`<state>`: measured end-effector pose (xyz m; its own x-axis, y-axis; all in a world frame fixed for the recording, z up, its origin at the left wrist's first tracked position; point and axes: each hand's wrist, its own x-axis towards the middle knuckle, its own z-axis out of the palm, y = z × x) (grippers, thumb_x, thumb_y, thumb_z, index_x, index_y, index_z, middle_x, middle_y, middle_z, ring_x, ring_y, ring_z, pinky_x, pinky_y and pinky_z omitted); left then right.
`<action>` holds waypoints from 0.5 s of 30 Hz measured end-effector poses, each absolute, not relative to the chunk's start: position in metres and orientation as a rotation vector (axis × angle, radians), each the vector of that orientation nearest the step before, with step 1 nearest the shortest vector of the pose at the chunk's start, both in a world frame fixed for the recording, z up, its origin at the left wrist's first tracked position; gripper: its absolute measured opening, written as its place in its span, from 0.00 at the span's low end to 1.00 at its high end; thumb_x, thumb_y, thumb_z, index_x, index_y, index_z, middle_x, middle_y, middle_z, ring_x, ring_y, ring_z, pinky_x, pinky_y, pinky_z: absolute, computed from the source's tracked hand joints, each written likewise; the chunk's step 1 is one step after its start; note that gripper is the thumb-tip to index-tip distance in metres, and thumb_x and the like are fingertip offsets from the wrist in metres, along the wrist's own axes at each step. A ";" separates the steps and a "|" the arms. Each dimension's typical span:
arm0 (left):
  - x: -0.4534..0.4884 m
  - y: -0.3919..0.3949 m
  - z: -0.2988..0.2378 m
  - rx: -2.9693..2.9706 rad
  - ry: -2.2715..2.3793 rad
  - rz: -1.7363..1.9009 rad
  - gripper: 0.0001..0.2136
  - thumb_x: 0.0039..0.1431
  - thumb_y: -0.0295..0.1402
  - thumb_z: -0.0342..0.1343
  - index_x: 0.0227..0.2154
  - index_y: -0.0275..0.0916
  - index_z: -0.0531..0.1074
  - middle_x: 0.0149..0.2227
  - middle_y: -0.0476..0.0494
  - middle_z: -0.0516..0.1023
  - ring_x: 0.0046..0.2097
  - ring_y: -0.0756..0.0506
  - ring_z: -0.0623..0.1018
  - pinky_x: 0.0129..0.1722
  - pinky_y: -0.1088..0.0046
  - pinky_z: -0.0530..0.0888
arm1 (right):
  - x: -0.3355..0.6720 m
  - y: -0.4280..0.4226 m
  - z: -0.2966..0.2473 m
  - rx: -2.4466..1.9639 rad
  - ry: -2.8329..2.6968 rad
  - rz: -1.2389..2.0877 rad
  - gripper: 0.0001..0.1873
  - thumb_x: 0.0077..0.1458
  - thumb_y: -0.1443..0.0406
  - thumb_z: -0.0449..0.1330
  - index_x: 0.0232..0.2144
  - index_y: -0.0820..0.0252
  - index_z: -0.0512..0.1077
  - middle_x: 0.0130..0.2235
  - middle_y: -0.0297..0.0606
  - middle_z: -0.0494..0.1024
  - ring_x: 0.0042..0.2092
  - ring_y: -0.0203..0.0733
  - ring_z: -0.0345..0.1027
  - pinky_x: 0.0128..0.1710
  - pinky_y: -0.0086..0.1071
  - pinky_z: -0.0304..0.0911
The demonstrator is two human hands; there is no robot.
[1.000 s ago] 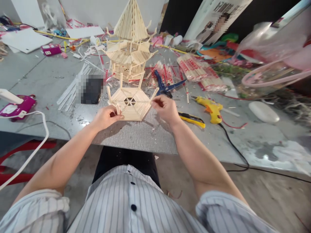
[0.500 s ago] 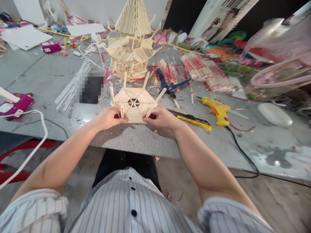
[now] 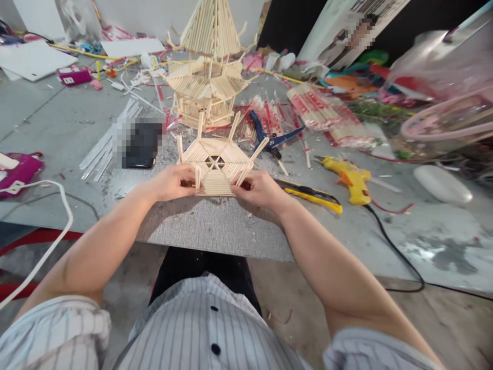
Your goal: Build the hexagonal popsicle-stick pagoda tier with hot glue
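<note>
A hexagonal piece built of thin wooden sticks [image 3: 216,183] lies near the table's front edge, with stick posts rising from its corners and a small spoked opening in its middle. My left hand [image 3: 175,182] grips its near left corner by the post, fingers closed. At the near right corner my right hand [image 3: 258,189] pinches the piece beside another post. Some fingertips are hidden behind the sticks. Behind the piece stands a tiered stick pagoda [image 3: 210,77] with a pointed roof.
Right of my hands lie a yellow utility knife [image 3: 314,198], a yellow glue gun [image 3: 346,177], blue pliers [image 3: 271,136] and a white computer mouse [image 3: 442,183]. Bagged sticks [image 3: 327,110] lie behind. On the left are a phone [image 3: 144,144], white strips [image 3: 110,141] and a purple device [image 3: 19,172].
The view has shifted slightly, so the table things sit a little differently in it. Both hands keep their hold on the hexagonal stick piece.
</note>
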<state>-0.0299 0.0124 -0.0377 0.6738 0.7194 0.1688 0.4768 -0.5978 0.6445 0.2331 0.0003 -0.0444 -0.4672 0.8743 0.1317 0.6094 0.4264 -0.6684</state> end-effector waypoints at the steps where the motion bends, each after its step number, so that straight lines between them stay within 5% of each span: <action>1: -0.032 0.013 -0.041 2.307 0.906 0.584 0.09 0.54 0.37 0.60 0.34 0.38 0.79 0.37 0.43 0.77 0.37 0.48 0.76 0.37 0.73 0.71 | 0.233 0.000 -0.044 -1.266 -2.217 0.767 0.07 0.50 0.65 0.55 0.23 0.61 0.71 0.24 0.36 0.72 0.26 0.35 0.63 0.30 0.31 0.58; 15: -0.057 0.007 -0.003 1.610 0.707 0.169 0.14 0.46 0.32 0.65 0.39 0.45 0.81 0.39 0.40 0.83 0.29 0.48 0.79 0.28 0.76 0.74 | 0.239 0.005 -0.045 -1.409 -2.253 0.629 0.10 0.52 0.61 0.57 0.27 0.61 0.75 0.26 0.39 0.74 0.29 0.38 0.65 0.31 0.32 0.57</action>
<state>-0.0574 0.0065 -0.0025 0.7977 0.5294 -0.2887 0.3419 -0.0028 0.9397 0.2387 0.0048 -0.0446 -0.4061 0.9081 0.1018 0.7240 0.3877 -0.5705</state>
